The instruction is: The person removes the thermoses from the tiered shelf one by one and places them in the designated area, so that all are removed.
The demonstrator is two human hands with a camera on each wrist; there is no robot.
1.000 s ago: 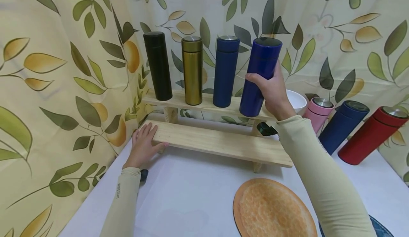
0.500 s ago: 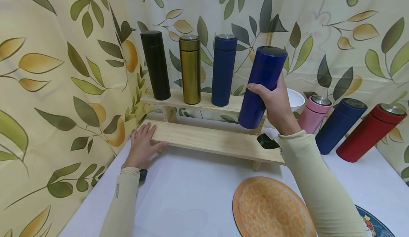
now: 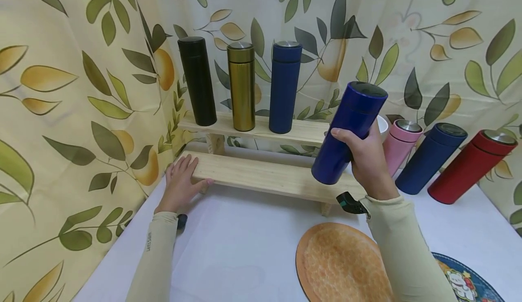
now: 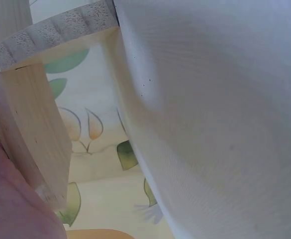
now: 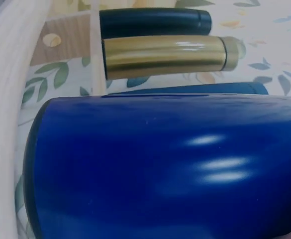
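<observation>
My right hand [image 3: 369,159] grips a glossy blue thermos flask [image 3: 346,134], tilted with its dark lid up and to the right. The flask hangs in front of the wooden two-tier shelf [image 3: 261,175], overlapping the right part of both boards in the head view. It fills most of the right wrist view, its blue body [image 5: 150,164] lying across the frame. My left hand [image 3: 179,184] rests on the left end of the lower board, fingers on top. On the upper board stand a black flask [image 3: 197,82], a gold flask [image 3: 242,87] and a matte blue flask [image 3: 285,89].
To the right stand a pink flask [image 3: 401,146], a dark blue flask [image 3: 430,159] and a red flask [image 3: 473,166], beside a partly hidden white bowl [image 3: 382,127]. A round tan mat [image 3: 338,261] and a patterned blue mat [image 3: 469,279] lie in front. A leaf-print curtain [image 3: 102,112] surrounds the table.
My right hand has lifted the glossy blue flask off the upper board's right end and brought it down, forward and right, tilting it more. My left hand stays on the lower board.
</observation>
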